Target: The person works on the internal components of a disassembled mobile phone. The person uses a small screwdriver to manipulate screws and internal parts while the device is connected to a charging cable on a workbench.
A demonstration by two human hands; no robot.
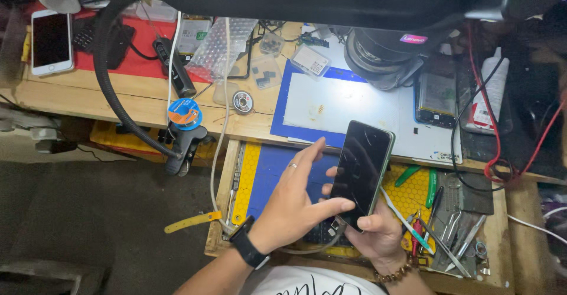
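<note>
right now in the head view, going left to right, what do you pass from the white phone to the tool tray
white phone → blue solder spool → left hand → dark phone → right hand → green tweezers → white bottle

A black-screened phone (pixel 361 173) with a green edge is seen above a blue mat (pixel 273 171) and yellow honeycomb-patterned tray (pixel 413 196).

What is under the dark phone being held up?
Under the phone, the right hand cups its lower end; the left hand thumbs its edge. Below lies a blue-and-yellow drawer mat. Whatever the phone covers is hidden.
</note>
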